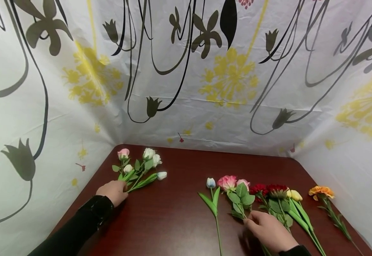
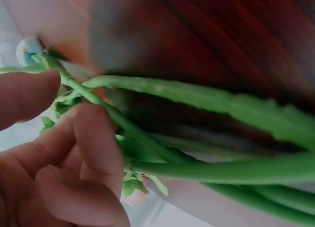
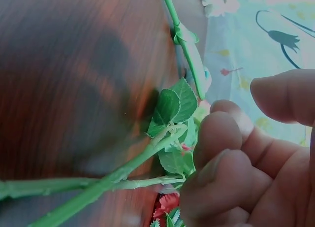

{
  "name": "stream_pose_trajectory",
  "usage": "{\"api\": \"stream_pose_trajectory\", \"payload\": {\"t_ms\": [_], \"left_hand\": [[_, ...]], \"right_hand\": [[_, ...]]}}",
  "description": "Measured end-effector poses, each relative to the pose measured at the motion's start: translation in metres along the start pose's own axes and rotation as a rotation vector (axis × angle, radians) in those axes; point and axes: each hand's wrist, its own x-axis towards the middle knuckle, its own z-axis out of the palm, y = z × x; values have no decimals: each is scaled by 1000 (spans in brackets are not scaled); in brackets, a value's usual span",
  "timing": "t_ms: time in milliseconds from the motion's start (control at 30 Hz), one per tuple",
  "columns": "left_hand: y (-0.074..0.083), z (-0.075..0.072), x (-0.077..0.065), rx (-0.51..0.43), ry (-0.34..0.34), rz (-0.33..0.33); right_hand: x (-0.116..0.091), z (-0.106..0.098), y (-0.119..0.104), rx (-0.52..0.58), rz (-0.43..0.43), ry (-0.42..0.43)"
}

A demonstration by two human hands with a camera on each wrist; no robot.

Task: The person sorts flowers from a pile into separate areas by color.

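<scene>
In the head view my left hand (image 1: pixel 113 192) is at the stems of a bunch at the table's left, with white roses (image 1: pixel 149 153), a pink rose (image 1: pixel 123 153) and a pale blue-white tulip (image 1: pixel 161 175). Green stems (image 2: pixel 142 138) run past its loosely bent fingers (image 2: pixel 98 138) in the left wrist view; a gap separates thumb and fingers. My right hand (image 1: pixel 269 229) is beside the stem of the pink roses (image 1: pixel 227 183). In the right wrist view its thumb (image 3: pixel 283 96) stands apart from the bent fingers, with rose stems (image 3: pixel 98 187) beside them.
Right of centre lie another blue-white tulip (image 1: pixel 211 183), dark red flowers (image 1: pixel 276 190), yellow tulips (image 1: pixel 295 195) and an orange flower (image 1: pixel 321 192). The dark red-brown table (image 1: pixel 186 163) is bordered by a white patterned cloth (image 1: pixel 173 85) at the back and sides.
</scene>
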Motion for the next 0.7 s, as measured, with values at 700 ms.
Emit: {"api": "stream_pose_trajectory", "payload": {"t_ms": [700], "left_hand": [[27, -38, -6, -56, 27, 93]], "right_hand": [[-2, -8, -5, 182, -192, -172]]}}
